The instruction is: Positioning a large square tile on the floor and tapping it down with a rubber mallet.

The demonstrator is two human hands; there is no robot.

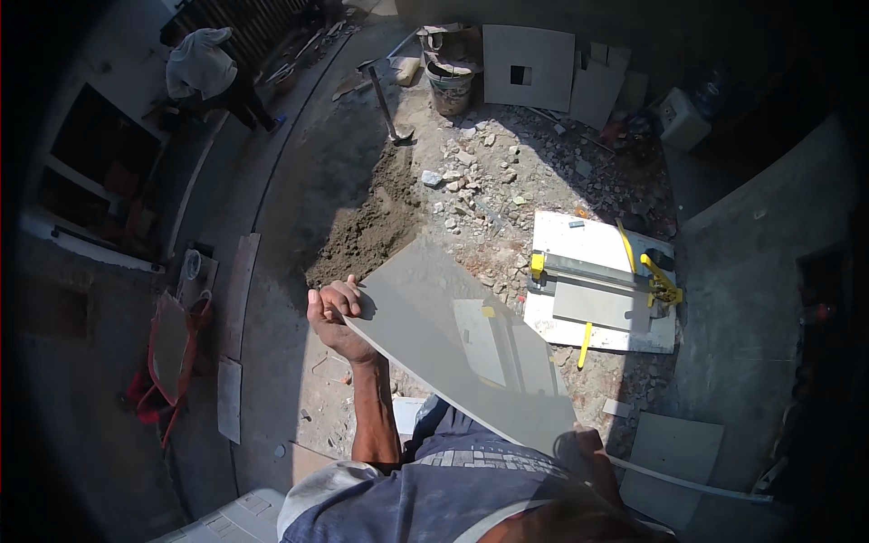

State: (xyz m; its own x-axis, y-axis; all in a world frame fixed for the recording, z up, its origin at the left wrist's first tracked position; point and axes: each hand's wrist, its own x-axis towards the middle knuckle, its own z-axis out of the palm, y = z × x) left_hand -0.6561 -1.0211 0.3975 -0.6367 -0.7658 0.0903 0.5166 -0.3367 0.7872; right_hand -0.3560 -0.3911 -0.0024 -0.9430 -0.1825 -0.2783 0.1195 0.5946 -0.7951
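Note:
A large grey floor tile (425, 317) is held tilted in front of my body, its smooth face catching a reflection of the yellow-and-grey tool beyond. My left hand (340, 319) is closed on the tile's left edge, fingers curled over its corner. At the near right end, my right hand (590, 445) grips the tile's edge; most of that hand is in shadow or hidden. Ahead to the right, a tile cutter (593, 270) with yellow parts lies on a white board (559, 233). A pale tile piece (597, 306) sits on the cutter.
Rubble (466, 172) and a sand heap (371, 226) cover the ground ahead, with a hoe (385, 104) standing there. Beyond are a bucket (450, 89) and a tile with a square hole (543, 54). A red wheelbarrow (172, 348) stands left; another person (206, 68) is far left.

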